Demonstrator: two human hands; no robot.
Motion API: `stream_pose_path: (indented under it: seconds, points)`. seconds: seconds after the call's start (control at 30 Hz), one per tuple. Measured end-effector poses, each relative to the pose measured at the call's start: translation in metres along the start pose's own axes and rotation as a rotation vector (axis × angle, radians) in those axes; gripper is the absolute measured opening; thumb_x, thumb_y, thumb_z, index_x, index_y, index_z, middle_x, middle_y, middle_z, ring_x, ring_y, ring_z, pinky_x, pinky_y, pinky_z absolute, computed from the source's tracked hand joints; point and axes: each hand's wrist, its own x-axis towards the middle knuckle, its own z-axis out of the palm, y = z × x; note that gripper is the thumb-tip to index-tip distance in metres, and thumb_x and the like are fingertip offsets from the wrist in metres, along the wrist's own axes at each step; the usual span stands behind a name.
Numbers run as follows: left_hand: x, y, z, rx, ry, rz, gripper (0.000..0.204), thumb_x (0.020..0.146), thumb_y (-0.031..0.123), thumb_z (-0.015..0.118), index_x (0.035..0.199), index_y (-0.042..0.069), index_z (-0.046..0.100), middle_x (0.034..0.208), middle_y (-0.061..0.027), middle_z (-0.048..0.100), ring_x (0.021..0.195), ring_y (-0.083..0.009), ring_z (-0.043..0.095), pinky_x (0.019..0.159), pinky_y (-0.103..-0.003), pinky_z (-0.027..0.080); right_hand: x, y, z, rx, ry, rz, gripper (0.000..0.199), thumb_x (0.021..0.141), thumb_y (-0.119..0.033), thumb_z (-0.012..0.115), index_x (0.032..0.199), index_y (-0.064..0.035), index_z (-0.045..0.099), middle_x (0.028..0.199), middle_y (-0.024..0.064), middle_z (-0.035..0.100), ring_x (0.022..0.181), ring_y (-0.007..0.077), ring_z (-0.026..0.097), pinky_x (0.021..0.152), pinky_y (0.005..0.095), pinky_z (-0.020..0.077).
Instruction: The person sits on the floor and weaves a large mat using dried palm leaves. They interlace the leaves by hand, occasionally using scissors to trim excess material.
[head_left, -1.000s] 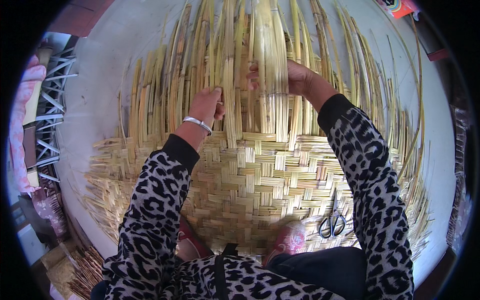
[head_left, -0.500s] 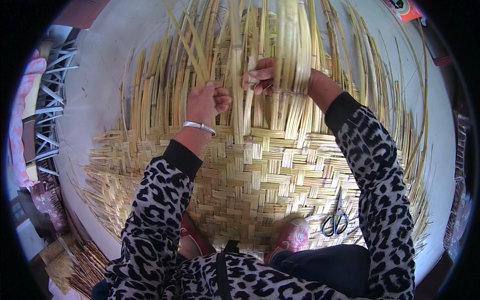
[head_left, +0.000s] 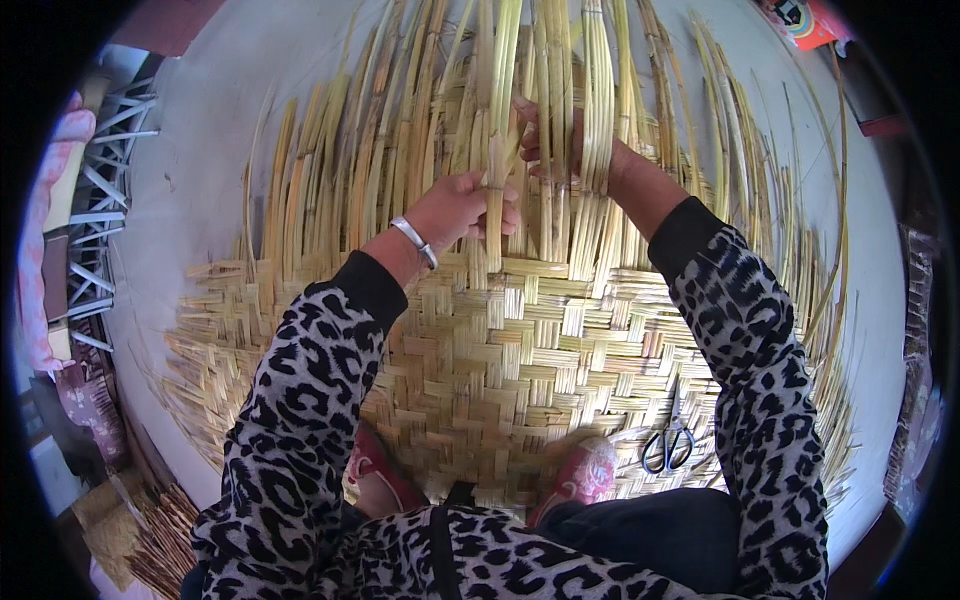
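Note:
My left hand [head_left: 468, 208] is closed round an upright bundle of flat split-reed strips [head_left: 495, 222], just above the woven edge. To its right, my right hand [head_left: 532, 140] is behind several raised strips [head_left: 597, 110] that cross in front of the palm and wrist. Its visible fingers are curled; whatever they grip is hidden. Below both hands spreads the woven reed mat [head_left: 500, 370], a tight over-and-under pattern. Long unwoven strips [head_left: 310, 180] fan out from its far edge.
Scissors [head_left: 668, 450] with dark handles lie on the mat by my right foot. My red shoes [head_left: 582, 475] stand on the near part. Thin brown sticks [head_left: 170, 540] are piled at the lower left, near a grey metal rack [head_left: 95, 220].
My left hand has moved right and slightly down, from other strips to the bundle near the middle. My right hand has shifted a little right, behind the strips, which have stopped blurring.

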Motion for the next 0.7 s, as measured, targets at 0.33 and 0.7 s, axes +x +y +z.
stream_pose_path:
  seconds: [0.33,0.7]
  points:
    - [-0.003,0.008,-0.010,0.123,-0.015,-0.085,0.037,0.097,0.029,0.058,0.120,-0.001,0.060,0.101,-0.0109,0.068,0.093,-0.0197,0.068,0.078,-0.028,0.055,-0.026,-0.026,-0.025,0.264,0.183,-0.215,0.024,0.095,-0.022,0.061,0.111,-0.0032,0.062,0.089,0.0060,0.069,0.081,0.0176,0.068,0.074,0.0317,0.0577]
    - [0.001,-0.006,-0.029,0.540,0.193,-0.038,0.028,0.091,0.025,0.063,0.090,-0.002,0.067,0.074,-0.0076,0.069,0.062,-0.0139,0.066,0.057,-0.028,0.053,-0.076,-0.052,-0.021,-1.187,0.523,-0.551,0.032,0.098,-0.027,0.057,0.112,0.0014,0.062,0.089,0.0151,0.070,0.081,0.0223,0.068,0.076,0.0367,0.0548]
